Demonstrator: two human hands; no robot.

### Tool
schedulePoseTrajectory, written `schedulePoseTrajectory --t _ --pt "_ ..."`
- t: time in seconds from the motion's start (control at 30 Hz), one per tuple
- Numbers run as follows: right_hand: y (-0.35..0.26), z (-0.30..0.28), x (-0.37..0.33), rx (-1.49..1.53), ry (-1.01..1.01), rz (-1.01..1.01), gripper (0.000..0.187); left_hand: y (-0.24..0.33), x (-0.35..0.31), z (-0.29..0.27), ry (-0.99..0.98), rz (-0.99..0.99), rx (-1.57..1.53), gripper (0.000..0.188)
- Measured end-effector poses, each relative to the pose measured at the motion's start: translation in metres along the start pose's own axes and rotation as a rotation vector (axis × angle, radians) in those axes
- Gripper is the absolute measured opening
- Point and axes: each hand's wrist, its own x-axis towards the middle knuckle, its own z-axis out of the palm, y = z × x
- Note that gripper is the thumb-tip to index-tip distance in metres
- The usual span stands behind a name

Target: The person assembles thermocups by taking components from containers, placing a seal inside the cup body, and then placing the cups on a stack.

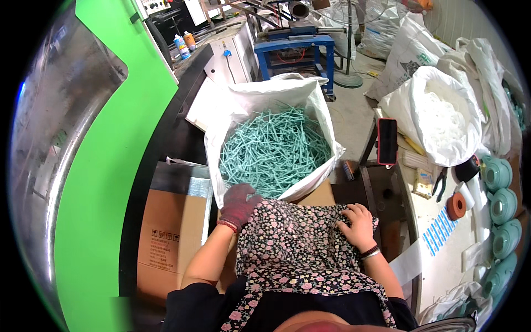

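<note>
A black apron (298,238) with pink flowers spreads across my lap. My left hand (239,203), in a dark red and grey glove, rests at the apron's far left corner, beside the near rim of a white woven bag (213,138). Its fingers bend over out of sight, so their grip is hidden. On the apron's right side lies my bare right hand (358,226), open, fingers apart and slightly bent, with nothing visible in it. Many thin teal plastic sticks (274,149) fill the bag, which stands open just beyond my hands.
A green machine panel (110,133) curves along the left, near a cardboard box (163,232). At right, a white worktable (442,265) carries pliers (440,183), brown tape (456,206) and several teal round parts (504,206). A phone (387,142) stands upright near a bag of white pieces (442,119).
</note>
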Motion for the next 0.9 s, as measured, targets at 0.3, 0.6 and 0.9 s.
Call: schedulePoseTrajectory --t 0.3,0.6,0.9 --pt "0.01 -0.002 0.013 0.147 -0.04 -0.021 0.022 0.051 -0.015 0.022 -0.359 0.253 0.102 0.042" --pt "0.033 -0.005 -0.012 0.155 -0.048 0.048 0.024 0.048 -0.013 0.037 -0.437 0.11 0.048 0.039" --pt "0.035 -0.012 -0.013 0.155 -0.087 0.102 0.024 0.05 -0.013 0.038 -0.425 0.107 0.091 0.042"
